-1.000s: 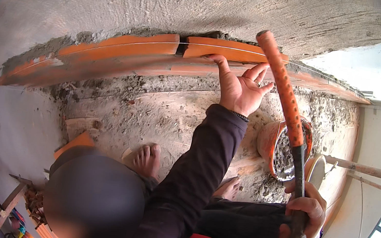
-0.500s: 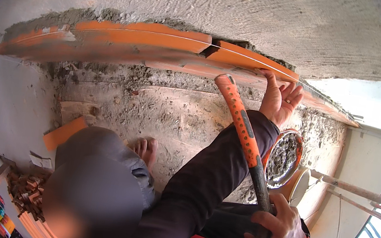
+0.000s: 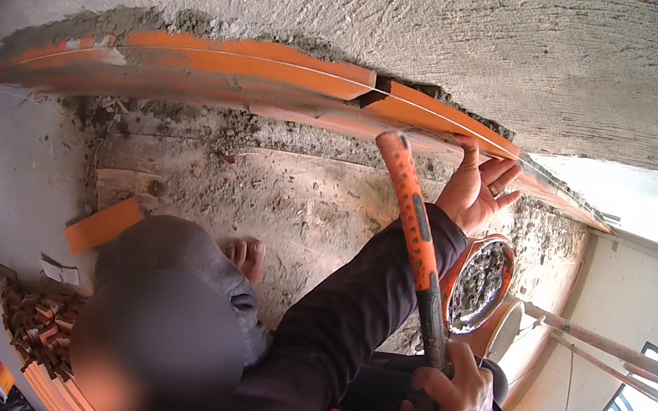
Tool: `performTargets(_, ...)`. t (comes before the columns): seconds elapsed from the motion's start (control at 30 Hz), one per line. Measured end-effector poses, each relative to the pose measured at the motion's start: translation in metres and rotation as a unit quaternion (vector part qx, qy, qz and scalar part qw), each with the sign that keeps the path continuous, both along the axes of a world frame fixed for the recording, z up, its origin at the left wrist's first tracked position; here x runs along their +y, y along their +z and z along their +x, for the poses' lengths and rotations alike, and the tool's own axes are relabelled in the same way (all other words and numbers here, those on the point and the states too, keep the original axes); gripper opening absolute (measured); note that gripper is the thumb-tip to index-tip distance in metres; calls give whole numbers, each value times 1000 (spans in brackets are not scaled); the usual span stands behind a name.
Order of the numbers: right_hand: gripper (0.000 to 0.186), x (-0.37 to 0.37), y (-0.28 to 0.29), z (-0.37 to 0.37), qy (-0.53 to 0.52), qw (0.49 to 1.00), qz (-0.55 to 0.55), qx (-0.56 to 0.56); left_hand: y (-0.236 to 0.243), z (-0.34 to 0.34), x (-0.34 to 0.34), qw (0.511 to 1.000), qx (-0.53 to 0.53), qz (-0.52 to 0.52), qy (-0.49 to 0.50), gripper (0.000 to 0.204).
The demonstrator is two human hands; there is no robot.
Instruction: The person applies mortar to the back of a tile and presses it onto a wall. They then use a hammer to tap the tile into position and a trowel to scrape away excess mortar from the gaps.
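My left hand (image 3: 476, 192) reaches up to an orange tile (image 3: 436, 118) on the wall, palm turned upward and fingers spread. Thumb and fingertips touch the tile's lower edge. A dark gap parts this tile from a longer orange tile (image 3: 249, 60) on its left. White string (image 3: 315, 67) runs along the tile faces. At the lower right, my right hand (image 3: 457, 399) is closed round the dark shaft of a hammer (image 3: 414, 205), low down near its head. The orange dotted grip points up and away; the head is mostly hidden by my hand.
Grey mortar (image 3: 178, 20) lines the wall behind the tiles. Right of my left forearm stands an orange bucket (image 3: 480, 286) of mortar. A loose orange tile (image 3: 103, 224) lies at left, near a pile of broken pieces (image 3: 43, 324). Poles (image 3: 606, 341) extend at right.
My left hand has shifted slightly down in the picture and its fingers press nearer the tile's edge. My right hand and the hammer have moved a little down and left.
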State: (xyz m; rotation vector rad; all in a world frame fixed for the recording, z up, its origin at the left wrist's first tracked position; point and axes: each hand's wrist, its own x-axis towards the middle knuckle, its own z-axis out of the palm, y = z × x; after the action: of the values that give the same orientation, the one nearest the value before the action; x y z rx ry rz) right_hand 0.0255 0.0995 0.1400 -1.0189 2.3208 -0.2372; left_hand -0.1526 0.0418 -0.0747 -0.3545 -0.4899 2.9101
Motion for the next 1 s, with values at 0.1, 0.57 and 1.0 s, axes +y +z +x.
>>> performTargets(0.1, 43, -3, -13, -5, -22, 999, -21, 21, -1, -1, -5, 1000, 11, -13, 2, 113)
performTargets(0.57, 46, 6, -29, 11, -58, 998, -35, 17, -4, 2, -12, 998, 39, -42, -4, 108)
performTargets(1.0, 47, 7, -28, 13, -93, 993, -74, -17, 1, 6, -19, 997, 27, -66, 3, 105)
